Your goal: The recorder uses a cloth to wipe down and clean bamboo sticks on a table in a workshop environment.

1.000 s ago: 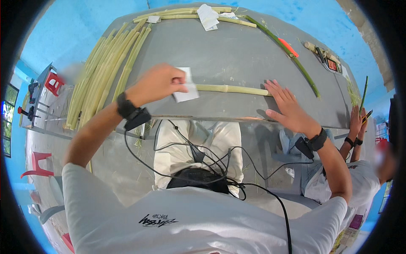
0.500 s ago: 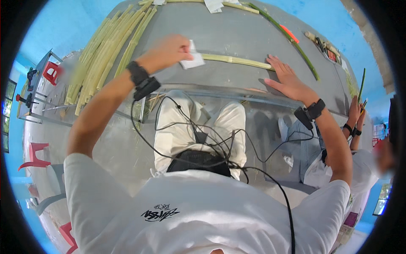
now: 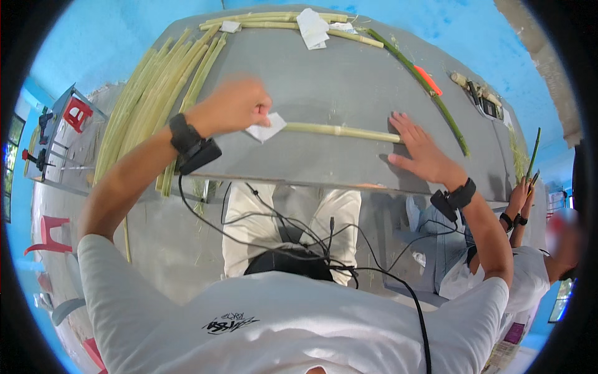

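A pale green peeled stalk (image 3: 339, 131) lies across the grey table (image 3: 349, 81) in front of me. My left hand (image 3: 235, 105) pinches a small white square of paper (image 3: 266, 128) wrapped over the stalk's left end. My right hand (image 3: 418, 148) lies flat with fingers spread, pressing down the stalk's right end.
A bundle of several pale stalks (image 3: 156, 100) lies along the table's left side, more stalks and white papers (image 3: 311, 25) at the far edge. A long green stalk (image 3: 430, 93) with an orange tool (image 3: 428, 80) lies right. A second person (image 3: 529, 249) sits at the right.
My left hand with the paper has slid along the stalk's left end. My right hand stays flat on the other end. The view has shifted.
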Demonstrator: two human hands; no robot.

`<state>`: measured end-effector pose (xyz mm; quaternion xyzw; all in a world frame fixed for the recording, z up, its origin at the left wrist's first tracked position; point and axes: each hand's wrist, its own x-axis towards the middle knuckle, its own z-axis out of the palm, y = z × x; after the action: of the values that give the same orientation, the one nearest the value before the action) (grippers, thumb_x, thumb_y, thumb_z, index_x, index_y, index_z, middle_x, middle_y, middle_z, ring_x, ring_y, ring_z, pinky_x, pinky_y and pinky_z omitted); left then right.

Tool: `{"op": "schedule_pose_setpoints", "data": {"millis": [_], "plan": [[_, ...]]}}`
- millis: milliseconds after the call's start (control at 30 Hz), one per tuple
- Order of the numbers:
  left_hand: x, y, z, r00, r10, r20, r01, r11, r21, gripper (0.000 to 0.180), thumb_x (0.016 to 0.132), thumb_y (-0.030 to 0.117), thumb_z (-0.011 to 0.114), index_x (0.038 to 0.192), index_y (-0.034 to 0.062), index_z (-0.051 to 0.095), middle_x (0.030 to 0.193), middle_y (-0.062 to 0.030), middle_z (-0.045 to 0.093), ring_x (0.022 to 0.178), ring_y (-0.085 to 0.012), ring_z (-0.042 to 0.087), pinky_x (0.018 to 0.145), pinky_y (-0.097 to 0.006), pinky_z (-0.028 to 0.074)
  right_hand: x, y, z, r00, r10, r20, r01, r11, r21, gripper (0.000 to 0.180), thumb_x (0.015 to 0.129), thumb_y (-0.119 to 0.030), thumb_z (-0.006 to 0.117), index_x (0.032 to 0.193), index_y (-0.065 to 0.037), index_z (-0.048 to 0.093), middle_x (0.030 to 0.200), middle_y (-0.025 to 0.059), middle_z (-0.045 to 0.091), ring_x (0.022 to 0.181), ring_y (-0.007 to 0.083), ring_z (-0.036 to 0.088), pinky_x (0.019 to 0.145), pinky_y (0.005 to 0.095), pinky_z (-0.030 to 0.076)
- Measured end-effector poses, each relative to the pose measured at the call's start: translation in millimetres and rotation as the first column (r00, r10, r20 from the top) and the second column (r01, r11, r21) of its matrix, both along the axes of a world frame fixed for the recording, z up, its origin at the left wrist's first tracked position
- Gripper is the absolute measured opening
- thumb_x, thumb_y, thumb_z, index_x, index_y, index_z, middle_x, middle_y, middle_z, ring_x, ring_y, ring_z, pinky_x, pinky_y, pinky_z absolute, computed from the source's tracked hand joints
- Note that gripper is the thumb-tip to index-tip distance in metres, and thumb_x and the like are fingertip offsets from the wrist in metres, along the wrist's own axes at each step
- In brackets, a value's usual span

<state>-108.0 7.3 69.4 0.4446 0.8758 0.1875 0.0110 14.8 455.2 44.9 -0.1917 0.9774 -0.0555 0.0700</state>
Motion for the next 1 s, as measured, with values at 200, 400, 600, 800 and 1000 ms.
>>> {"op": "schedule_pose_setpoints", "data": {"millis": [200,400,600,800,1000], "plan": [[27.8,-9.9,-18.5,0.991,-0.066,-0.115,0.073,0.996,0.058,0.027,0.089,0.024,0.083,0.08,0.0026,0.068,0.071,-0.0103,0.061,0.072,-0.0343,0.065,0.066,-0.043,0.048,40.6,-14.3,10.8,1.0,-0.014,-0.028,0.013,1.0,-0.011,0.093,0.102,-0.057,0.065,0.17,-0.003,0.03,0.176,0.0198,0.032,0.167,0.0366,0.022,0.134,0.057,0.019],[33.0,28.4,-7.5,0.93,-0.279,-0.239,0.26,0.959,-0.108,0.027,0.091,0.025,0.081,0.104,0.0034,0.071,0.107,-0.0054,0.071,0.101,-0.032,0.067,0.08,-0.048,0.053,55.4,-21.8,13.9,0.998,-0.039,-0.039,0.038,0.999,-0.028,0.087,0.101,-0.053,0.067,0.166,-0.004,0.035,0.175,0.019,0.034,0.166,0.037,0.024,0.134,0.0583,0.016],[33.1,25.2,-14.2,0.957,-0.048,-0.288,0.024,0.996,-0.086,0.049,0.098,0.026,0.076,0.141,0.0039,0.067,0.147,-0.0145,0.06,0.127,-0.0363,0.061,0.106,-0.045,0.051,56.0,-18.6,10.1,0.998,-0.044,-0.044,0.042,0.998,-0.051,0.086,0.102,-0.053,0.067,0.167,-0.005,0.036,0.174,0.0191,0.035,0.166,0.0365,0.025,0.135,0.0576,0.015],[56.7,20.9,-40.2,0.997,-0.08,-0.001,0.08,0.996,-0.032,0.055,0.101,0.021,0.073,0.153,0.0079,0.06,0.17,-0.0144,0.043,0.154,-0.0385,0.044,0.124,-0.047,0.041,42.2,-16.4,3.6,0.997,-0.034,-0.076,0.031,0.999,-0.041,0.083,0.104,-0.052,0.064,0.166,-0.005,0.037,0.174,0.0191,0.035,0.166,0.0366,0.025,0.135,0.0574,0.015],[49.9,34.6,-24.8,0.961,-0.268,-0.068,0.271,0.962,0.032,0.063,0.098,0.009,0.073,0.158,0.0109,0.055,0.176,-0.0129,0.034,0.162,-0.0354,0.033,0.13,-0.047,0.037,33.8,-14.6,3.2,0.996,-0.031,-0.089,0.028,0.999,-0.042,0.078,0.107,-0.052,0.06,0.166,-0.006,0.037,0.174,0.0191,0.036,0.165,0.0369,0.027,0.134,0.0562,0.018]]}}
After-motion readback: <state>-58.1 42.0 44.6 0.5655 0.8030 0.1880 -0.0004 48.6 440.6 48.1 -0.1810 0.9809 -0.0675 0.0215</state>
